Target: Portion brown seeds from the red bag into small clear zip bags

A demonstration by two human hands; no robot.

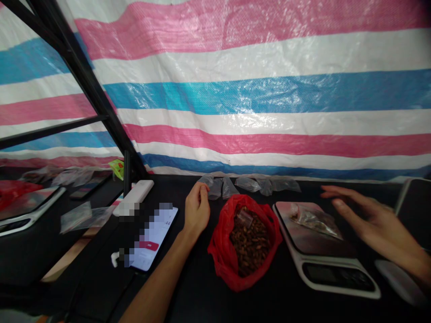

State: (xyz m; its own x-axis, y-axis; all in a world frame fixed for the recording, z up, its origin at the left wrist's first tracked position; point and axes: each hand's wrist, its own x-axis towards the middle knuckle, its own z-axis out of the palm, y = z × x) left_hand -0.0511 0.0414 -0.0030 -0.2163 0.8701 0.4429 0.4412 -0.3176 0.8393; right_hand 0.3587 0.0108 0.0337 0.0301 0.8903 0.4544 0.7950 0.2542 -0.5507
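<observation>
Fingers (203, 190) of the left hand (197, 211) pinch together just beside a row of small clear plastic bags (247, 184); the right hand (365, 215) hovers, fingers spread, above a digital kitchen scale (336, 289) bearing one clear bag (314, 220) (a red bag (218, 251) of brown nuts (251, 246) sits between them).

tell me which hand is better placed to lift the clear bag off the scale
Right, probably: the right hand hovers open over the digital scale, close to the clear plastic bag on it, while the left hand, pinched, sits beyond the red bag.
</observation>
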